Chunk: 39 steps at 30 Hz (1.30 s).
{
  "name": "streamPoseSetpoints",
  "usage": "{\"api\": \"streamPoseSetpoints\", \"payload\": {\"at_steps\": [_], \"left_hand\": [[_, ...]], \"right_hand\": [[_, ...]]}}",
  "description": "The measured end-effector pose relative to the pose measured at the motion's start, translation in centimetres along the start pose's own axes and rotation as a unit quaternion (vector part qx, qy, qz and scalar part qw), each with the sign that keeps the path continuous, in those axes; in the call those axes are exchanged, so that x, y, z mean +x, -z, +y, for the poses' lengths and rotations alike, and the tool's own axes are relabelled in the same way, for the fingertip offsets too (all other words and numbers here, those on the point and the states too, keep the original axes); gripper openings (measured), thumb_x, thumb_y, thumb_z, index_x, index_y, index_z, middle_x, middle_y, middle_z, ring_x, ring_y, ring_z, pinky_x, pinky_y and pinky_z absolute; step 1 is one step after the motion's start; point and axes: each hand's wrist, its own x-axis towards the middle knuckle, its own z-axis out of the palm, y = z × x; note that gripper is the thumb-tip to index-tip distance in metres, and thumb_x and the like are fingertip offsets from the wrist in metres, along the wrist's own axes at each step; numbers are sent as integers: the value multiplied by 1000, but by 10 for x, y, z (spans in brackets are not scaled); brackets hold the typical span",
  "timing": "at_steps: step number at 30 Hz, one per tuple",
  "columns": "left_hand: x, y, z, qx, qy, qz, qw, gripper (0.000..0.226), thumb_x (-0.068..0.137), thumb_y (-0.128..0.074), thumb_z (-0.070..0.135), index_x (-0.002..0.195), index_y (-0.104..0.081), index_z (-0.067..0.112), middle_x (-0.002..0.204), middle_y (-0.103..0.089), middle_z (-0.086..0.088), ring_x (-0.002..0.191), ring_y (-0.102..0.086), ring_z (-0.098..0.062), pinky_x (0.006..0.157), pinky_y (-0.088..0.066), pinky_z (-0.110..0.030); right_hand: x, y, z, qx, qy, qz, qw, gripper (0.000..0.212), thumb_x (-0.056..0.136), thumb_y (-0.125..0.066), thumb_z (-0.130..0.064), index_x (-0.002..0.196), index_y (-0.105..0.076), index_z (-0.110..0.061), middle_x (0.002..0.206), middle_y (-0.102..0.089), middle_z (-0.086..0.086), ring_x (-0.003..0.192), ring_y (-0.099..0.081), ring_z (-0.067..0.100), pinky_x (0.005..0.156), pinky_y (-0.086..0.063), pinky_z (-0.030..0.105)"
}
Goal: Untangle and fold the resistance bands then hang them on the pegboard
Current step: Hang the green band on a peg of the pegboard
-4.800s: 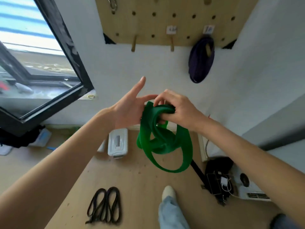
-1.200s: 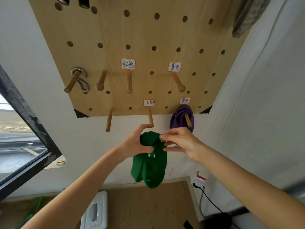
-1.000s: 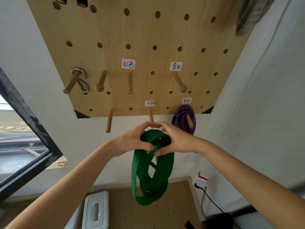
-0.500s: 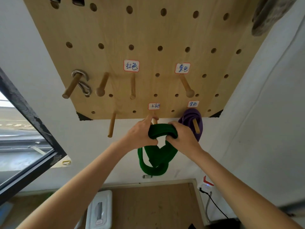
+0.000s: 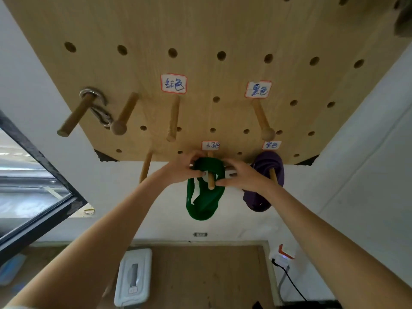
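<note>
Nearest the cam I see both forearms reaching up and fwd from the lower corners. L hand (image 5: 181,171) is closed on the left side of the green band (image 5: 201,198), thumb and fingers pinching the upper loop. R hand (image 5: 242,177) is closed on the right side of the same loop, fingertips pinching it just beside the peg (image 5: 210,179). The green band is folded into several layers; its top loop sits around that wooden peg, peg tip poking out through the opening, rest of the band hanging below against the white wall. I cannot tell whether the band's weight is on the peg or in the hands. Just right of it, partly behind the R hand, a purple band (image 5: 266,175) hangs folded on the neighbouring peg. Both pegs belong to the bottom row of the wooden pegboard (image 5: 200,36), each under a small handwritten label. Further up the board: more bare pegs, two larger labels, and a metal carabiner (image 5: 98,108) looped on a peg at upper left. Window frame (image 5: 40,157) at far left.
</note>
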Motion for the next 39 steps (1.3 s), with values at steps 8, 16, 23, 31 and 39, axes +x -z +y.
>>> {"api": "streamPoseSetpoints", "payload": {"at_steps": [8,16,23,31,39], "left_hand": [[11,-2,-1,22,-22,76,997,40,80,-67,5,117,-54,2,114,-60,-15,106,-57,-26,92,-46,-30],[-8,-23,-10,-50,59,265,961,40,71,-78,18,103,-58,7,99,-60,1,92,-58,-14,78,-46,-20],[-8,-34,-10,-118,46,274,953,25,76,-73,12,98,-62,7,96,-64,0,93,-62,-15,75,-48,-12],[-30,-67,-26,-114,126,285,943,38,82,-65,11,117,-49,11,116,-56,-2,102,-54,-13,84,-45,-25],[-179,-111,-92,-68,221,189,954,22,85,-54,-2,106,-57,1,107,-63,-14,93,-62,-30,72,-43,-25]], "right_hand": [[10,-2,-7,-222,57,132,964,40,83,-67,-25,116,-57,-6,113,-64,14,106,-59,27,90,-47,42],[1,-3,-8,-119,123,195,966,42,83,-67,-23,121,-58,-6,115,-63,11,106,-59,23,92,-48,35],[3,-19,0,-107,110,268,951,33,88,-62,-22,119,-62,-9,104,-68,10,87,-63,21,81,-52,36],[-19,-57,13,-4,30,327,944,36,86,-63,-18,119,-51,-7,111,-57,7,95,-56,18,82,-49,32],[-104,-174,5,-57,28,195,979,18,88,-52,-3,106,-54,-4,98,-59,10,85,-58,23,75,-49,34]]}}
